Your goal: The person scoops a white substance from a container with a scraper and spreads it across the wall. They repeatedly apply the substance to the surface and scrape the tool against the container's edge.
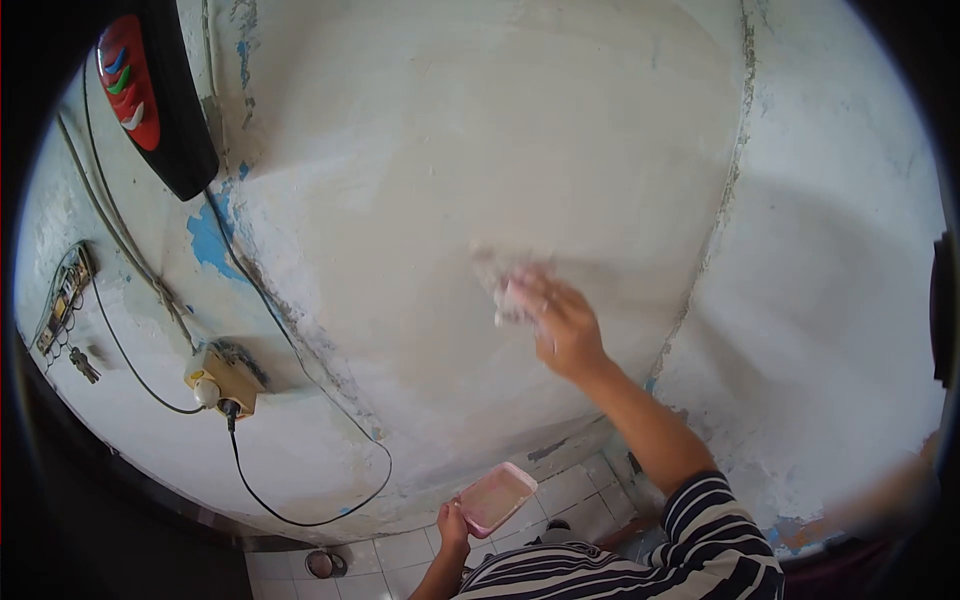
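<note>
At six o'clock, the left hand grips the tub open side up, likely for easy reach — mid-dial, the right hand clutches a blurred pad at the wall.

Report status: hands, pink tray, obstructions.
Left hand holding pink rectangular tray. Right hand at patchy off-white wall, grip blurred. Thin black looped cable well left of right hand.

Keys hanging; black plug in socket; red-and-black device above.
</note>
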`<state>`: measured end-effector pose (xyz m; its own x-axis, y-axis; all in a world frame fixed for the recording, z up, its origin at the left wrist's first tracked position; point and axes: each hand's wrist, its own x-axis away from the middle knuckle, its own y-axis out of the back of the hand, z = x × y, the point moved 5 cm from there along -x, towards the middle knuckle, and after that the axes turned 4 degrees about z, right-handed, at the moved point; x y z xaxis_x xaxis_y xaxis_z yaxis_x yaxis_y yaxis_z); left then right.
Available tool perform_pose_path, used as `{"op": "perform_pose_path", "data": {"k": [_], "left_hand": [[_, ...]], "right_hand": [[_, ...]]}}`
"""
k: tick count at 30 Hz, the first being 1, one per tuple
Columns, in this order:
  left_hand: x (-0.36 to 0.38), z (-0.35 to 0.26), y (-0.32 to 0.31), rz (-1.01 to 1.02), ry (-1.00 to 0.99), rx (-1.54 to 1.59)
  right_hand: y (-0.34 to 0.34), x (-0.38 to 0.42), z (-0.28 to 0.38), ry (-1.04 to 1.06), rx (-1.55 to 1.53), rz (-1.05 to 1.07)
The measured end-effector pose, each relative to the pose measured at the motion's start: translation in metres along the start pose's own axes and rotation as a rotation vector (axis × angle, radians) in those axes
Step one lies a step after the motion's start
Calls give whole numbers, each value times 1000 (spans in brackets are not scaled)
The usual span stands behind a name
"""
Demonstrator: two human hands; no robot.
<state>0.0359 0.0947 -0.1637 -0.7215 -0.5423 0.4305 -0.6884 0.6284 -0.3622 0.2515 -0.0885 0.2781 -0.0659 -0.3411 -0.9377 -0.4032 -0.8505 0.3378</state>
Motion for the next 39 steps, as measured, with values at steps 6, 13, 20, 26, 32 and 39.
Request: {"op": "perform_pose_path", "data": {"k": [6, 13, 20, 26, 32, 39], "left_hand": [[-16, 13, 7, 45, 4, -109], [-4, 2, -2, -16, -43, -50], [-14, 9, 4, 9, 15, -85], [0, -5, 4, -20, -11, -82], [-5, 3, 17, -63, -12, -6], [-1, -2, 3, -44, 10, 13]], "right_hand": [[53, -34, -58, -361, -347, -68], [101, -225, -61, 69, -27, -358], [-37, -127, 12, 209, 267, -59], [4, -101, 43, 92, -169, -36], [47, -180, -29, 84, 223, -195], [-32, -64, 30, 97, 185, 30]]}}
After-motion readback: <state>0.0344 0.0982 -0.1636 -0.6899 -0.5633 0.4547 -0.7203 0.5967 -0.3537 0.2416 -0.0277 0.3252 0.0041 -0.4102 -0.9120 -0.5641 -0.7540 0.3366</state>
